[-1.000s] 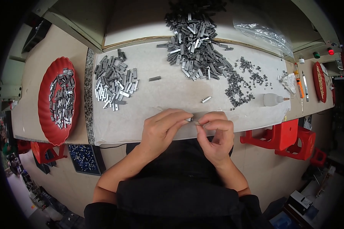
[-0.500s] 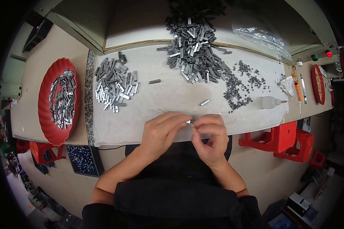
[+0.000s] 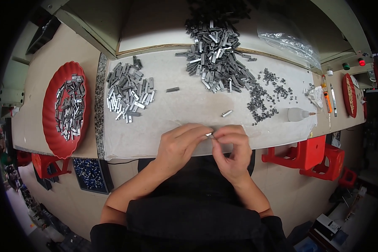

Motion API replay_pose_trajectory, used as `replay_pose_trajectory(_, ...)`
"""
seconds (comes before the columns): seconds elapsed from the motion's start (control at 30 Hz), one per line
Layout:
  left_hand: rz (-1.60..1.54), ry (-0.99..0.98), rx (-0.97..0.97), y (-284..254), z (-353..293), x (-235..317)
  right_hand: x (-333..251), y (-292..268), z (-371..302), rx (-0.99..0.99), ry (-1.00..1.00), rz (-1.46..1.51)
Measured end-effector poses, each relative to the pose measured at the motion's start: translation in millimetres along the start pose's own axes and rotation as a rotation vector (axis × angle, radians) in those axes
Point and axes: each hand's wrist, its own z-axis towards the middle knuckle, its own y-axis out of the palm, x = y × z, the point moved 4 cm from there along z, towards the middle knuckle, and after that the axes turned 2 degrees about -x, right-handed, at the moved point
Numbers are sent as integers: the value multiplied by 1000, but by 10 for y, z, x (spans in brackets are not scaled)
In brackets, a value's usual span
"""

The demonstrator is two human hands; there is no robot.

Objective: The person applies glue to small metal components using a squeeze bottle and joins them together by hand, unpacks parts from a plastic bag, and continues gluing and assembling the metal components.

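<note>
Near the front edge of the table, my left hand [image 3: 175, 145] is closed in a pinch around a small metal bar [image 3: 208, 135], whose bright end shows at the fingertips. My right hand [image 3: 233, 148] meets it there, thumb and forefinger pressed together; what they hold, if anything, is too small to make out. Just beyond the hands lies a single silver metal bar [image 3: 227, 113]. Farther left is another lone grey bar [image 3: 172, 89]. A large heap of metal bars [image 3: 218, 59] is at the back, with tiny metal parts [image 3: 260, 103] scattered to its right.
A second pile of bars [image 3: 128, 92] lies at left, beside a red scalloped tray [image 3: 48, 113] holding more. On the right are a white squeeze bottle [image 3: 297, 114], crumpled tissue [image 3: 315, 96], an orange tool [image 3: 327, 98] and tweezers [image 3: 333, 98]. Red stools [image 3: 311, 153] stand below the table.
The hands keep nearly the same place and pinch, with the bar's bright end turned slightly between the fingertips. The whole view has shifted a little.
</note>
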Motion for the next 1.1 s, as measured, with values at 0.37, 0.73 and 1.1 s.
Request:
replay_pose_trajectory(0.37, -19, -42, -22, -58, -16, -2, 113, -130, -49, -2, 107, -209)
replay_pose_trajectory(0.73, -502, -125, -51, -122, -33, -73, 58, -149, -36, -95, 44, -377)
replay_pose_trajectory(1.1, -410, -101, -51, -155, -13, -40, 25, -185, -8, -57, 281, -74)
